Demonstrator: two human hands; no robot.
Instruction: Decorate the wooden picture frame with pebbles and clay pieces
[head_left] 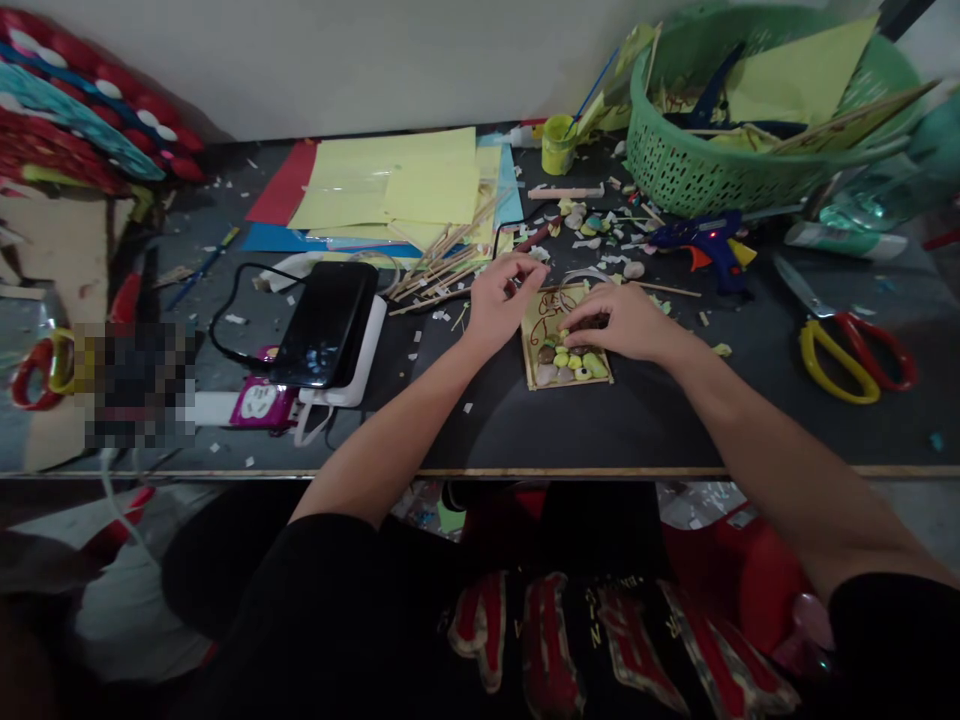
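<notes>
A small square picture with a stick frame (531, 383) lies flat on the dark table. Yellow-green and pale pebbles (577, 362) fill its lower part, and brown looping lines are drawn on the yellow backing above them. My left hand (504, 305) is by its upper left corner, thumb and fingertips pinched together; what they hold, if anything, is too small to make out. From the right, my right hand (626, 322) reaches over the picture. Its fingers are bent together, tips down at the top of the pebbles, and whatever is between them is hidden.
Behind my hands lie thin wooden sticks (442, 262), yellow sheets (375, 190) and paper scraps. A blue glue gun (712, 245), a green basket (690, 165) and scissors (840, 350) are at right. To the left, a phone (322, 325) rests on a white block with cables.
</notes>
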